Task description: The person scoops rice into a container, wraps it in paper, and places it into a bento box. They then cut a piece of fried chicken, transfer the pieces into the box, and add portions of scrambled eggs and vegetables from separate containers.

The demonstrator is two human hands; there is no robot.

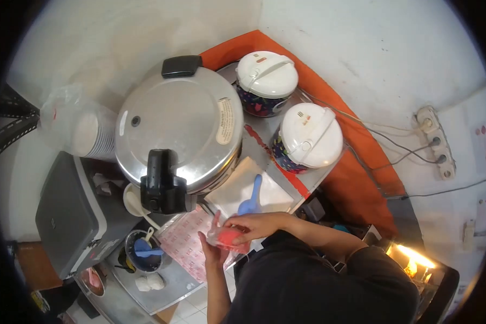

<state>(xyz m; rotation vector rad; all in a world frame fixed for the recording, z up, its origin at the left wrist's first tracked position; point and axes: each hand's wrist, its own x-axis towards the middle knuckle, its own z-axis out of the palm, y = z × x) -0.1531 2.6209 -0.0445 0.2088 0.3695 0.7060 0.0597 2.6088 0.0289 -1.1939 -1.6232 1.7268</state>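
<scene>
One loosely cupped left hand [215, 254] and one curled right hand [258, 225], both around red plastic [228, 236]

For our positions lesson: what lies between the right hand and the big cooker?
Head view: white paper with a blue scoop on it lies between right hand and cooker.

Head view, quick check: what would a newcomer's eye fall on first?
Probably the big steel cooker with black handles, left of centre. Next, the two white-lidded pots to its right, by the orange panel. Then, at lower centre, the right hand holding a red item at the left hand.
</scene>
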